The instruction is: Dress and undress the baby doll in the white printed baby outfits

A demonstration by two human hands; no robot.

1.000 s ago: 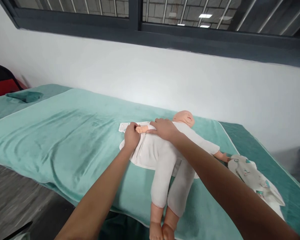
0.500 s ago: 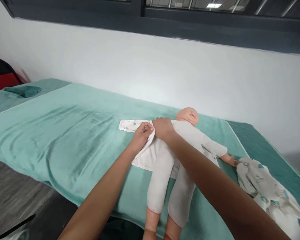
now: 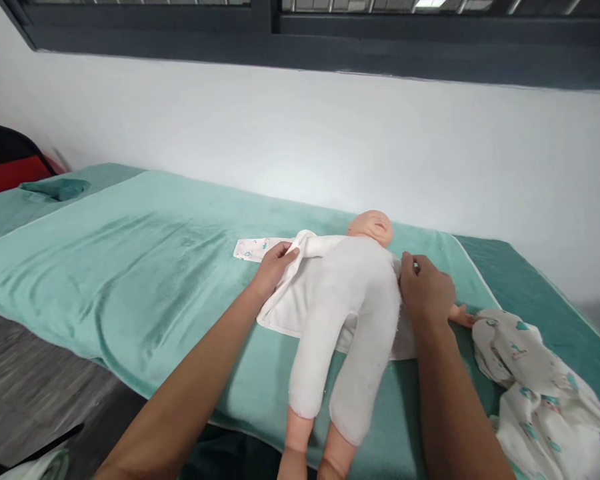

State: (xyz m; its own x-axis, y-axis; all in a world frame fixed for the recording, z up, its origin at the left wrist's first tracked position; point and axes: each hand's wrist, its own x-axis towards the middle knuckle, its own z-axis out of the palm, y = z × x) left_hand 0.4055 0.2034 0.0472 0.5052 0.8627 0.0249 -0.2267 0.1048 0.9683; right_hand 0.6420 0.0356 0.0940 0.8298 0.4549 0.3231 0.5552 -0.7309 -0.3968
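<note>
A baby doll (image 3: 357,280) with a white cloth body lies on its back, head toward the wall. Spread beneath it is a baby shirt (image 3: 290,313), white inside, with a printed sleeve (image 3: 250,249) stretched out to the left. My left hand (image 3: 275,267) pinches the shirt's left front edge and lifts it beside the doll's arm. On the doll's other side, my right hand (image 3: 427,287) is closed at the shoulder and upper arm. Whatever is between its fingers is hidden. The doll's hand (image 3: 461,316) shows beyond my right wrist.
A crumpled printed cloth (image 3: 535,380) lies right of the doll. Light green fabric (image 3: 145,267) covers the bed, with darker green sections at both ends. A white wall (image 3: 230,127) and dark window frame (image 3: 320,50) stand behind. Something red and black (image 3: 10,167) is far left.
My right hand has moved from the shirt's left edge across to the doll's right-hand side in view. My left hand still holds the edge, now opened outward, uncovering the doll's arm.
</note>
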